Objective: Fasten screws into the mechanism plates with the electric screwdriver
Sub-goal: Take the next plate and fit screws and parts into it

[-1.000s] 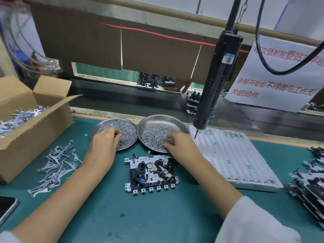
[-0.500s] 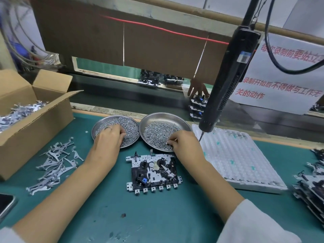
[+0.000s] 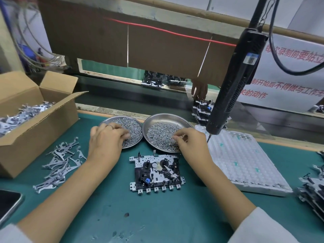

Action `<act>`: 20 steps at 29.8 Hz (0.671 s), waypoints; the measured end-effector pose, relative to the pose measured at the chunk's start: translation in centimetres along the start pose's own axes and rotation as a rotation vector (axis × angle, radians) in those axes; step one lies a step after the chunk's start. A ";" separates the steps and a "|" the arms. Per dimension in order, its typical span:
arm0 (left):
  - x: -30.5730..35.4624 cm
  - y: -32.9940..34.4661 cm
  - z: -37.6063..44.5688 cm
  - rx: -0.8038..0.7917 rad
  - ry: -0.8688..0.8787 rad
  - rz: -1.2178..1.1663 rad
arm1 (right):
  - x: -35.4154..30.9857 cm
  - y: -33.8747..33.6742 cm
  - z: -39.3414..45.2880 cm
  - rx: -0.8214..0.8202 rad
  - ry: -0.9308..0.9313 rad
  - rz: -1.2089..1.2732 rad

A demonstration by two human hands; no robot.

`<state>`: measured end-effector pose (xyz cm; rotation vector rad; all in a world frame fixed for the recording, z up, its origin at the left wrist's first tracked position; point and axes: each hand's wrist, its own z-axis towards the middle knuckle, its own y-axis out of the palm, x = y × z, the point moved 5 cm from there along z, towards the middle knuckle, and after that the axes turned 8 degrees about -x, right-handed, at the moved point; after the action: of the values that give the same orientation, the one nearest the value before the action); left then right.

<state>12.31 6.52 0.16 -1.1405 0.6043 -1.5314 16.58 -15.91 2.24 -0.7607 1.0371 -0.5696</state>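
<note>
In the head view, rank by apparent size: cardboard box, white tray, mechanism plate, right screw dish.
1. cardboard box and white tray: similar; the box is cut off at the edge, so unsure.
2. mechanism plate and right screw dish: look alike.

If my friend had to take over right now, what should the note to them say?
Left hand: fingers down in the left dish of screws, picking; whether it has one is hidden.
Right hand: fingers curled, pinching at screws in the right dish of screws.
The mechanism plate lies flat on the green mat, just in front of both dishes, untouched.
The electric screwdriver hangs free above the white tray; nobody holds it.
Done: nothing fastened that I can see.
Left: take out screws, set them in the plate, pull the screwdriver down and drive them.
</note>
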 end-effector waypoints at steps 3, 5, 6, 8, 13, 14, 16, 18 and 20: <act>0.6 0.7 0.7 -0.082 0.011 0.004 | 0.1 -0.2 -0.3 -0.011 0.055 0.135; 0.8 1.0 0.8 -0.114 -0.011 -0.002 | 0.0 -0.2 -0.6 -0.011 0.089 0.232; 0.7 1.1 0.8 -0.112 -0.021 -0.004 | 0.0 -0.3 -0.8 -0.004 0.101 0.287; 0.5 1.0 0.8 -0.089 -0.033 -0.007 | -0.1 -0.5 -1.3 0.014 0.104 0.385; 0.4 0.3 0.6 0.002 -0.011 -0.036 | -0.6 -1.2 -3.3 0.019 0.076 0.539; 0.3 0.2 0.5 0.024 -0.005 -0.038 | -0.7 -1.3 -3.7 0.013 0.072 0.565; 0.2 0.0 0.5 0.054 -0.006 -0.024 | -0.6 -1.2 -4.5 0.009 0.080 0.620; 0.1 0.1 0.4 0.048 -0.014 0.001 | -0.3 -1.0 -5.2 0.027 0.102 0.678; 0.1 0.3 0.4 0.042 -0.011 -0.004 | 0.0 -0.8 -5.7 0.054 0.116 0.706</act>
<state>12.81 6.42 0.10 -1.1185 0.5602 -1.5333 11.31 -17.98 1.14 -0.2754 1.3019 -0.0303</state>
